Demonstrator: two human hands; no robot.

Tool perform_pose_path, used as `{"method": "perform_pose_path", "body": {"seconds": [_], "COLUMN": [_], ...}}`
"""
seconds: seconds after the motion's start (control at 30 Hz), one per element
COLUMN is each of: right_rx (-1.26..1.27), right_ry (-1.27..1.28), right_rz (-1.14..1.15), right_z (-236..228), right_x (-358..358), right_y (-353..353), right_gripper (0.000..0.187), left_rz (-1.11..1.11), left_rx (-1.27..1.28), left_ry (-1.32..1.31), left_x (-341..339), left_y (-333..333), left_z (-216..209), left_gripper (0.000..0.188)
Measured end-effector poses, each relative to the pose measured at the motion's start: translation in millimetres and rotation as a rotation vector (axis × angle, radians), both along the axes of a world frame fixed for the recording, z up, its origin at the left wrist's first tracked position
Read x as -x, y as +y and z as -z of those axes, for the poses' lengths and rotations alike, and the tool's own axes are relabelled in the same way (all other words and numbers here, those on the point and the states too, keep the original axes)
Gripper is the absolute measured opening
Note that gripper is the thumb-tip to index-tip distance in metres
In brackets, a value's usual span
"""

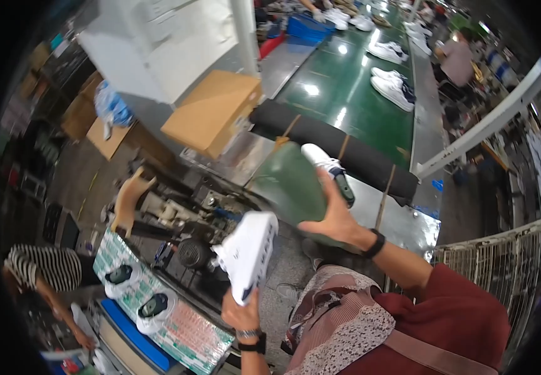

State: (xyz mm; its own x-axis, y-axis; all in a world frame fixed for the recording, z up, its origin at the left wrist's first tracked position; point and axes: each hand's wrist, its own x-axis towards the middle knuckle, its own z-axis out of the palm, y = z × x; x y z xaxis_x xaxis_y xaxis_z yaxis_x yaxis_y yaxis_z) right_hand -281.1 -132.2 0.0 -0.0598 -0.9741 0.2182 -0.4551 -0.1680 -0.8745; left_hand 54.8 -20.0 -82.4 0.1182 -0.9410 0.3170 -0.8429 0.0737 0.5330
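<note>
My left hand (240, 312) is closed round the dark heel end of a white sneaker (252, 250), which is tilted with its sole edge to the right. My right hand (338, 215) grips a dark green, smooth, blocky piece (289, 181) that looks like a shoe last; it is blurred, and its far end is hard to make out. Just behind my right hand, a white shoe (323, 159) with a dark opening lies on the metal ledge (370, 209), partly covered by the green piece and my fingers.
Ahead runs a green conveyor belt (327, 94) carrying several white shoes, with a black roller (358, 159) at its near end. A cardboard box (214, 112) stands left of it. Two shoes rest on a patterned board (189, 331) by a machine. A person in stripes (45, 269) works at left.
</note>
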Motion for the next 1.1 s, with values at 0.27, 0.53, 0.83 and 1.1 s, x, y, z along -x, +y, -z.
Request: {"method": "perform_pose_path", "body": {"seconds": [0.27, 0.53, 0.83, 1.1], "right_rx": [-0.295, -0.158, -0.402, -0.932], "right_ry": [0.396, 0.177, 0.037, 0.061], "right_rz": [0.877, 0.419, 0.16, -0.509], "right_z": [133, 115, 137, -83], "right_x": [210, 174, 185, 212], "right_y": [109, 63, -10, -74], "right_gripper": [0.115, 0.089, 0.069, 0.058], "left_rz": [0.31, 0.538, 0.609, 0.842], "left_rx": [0.219, -0.224, -0.35, -0.352], "left_ry": [-0.257, -0.409, -0.202, 0.189], "left_x": [155, 223, 247, 240], "left_y": [-223, -224, -190, -175], "left_z": [9, 95, 35, -52], "left_gripper": [0.064, 0.07, 0.104, 0.114]}}
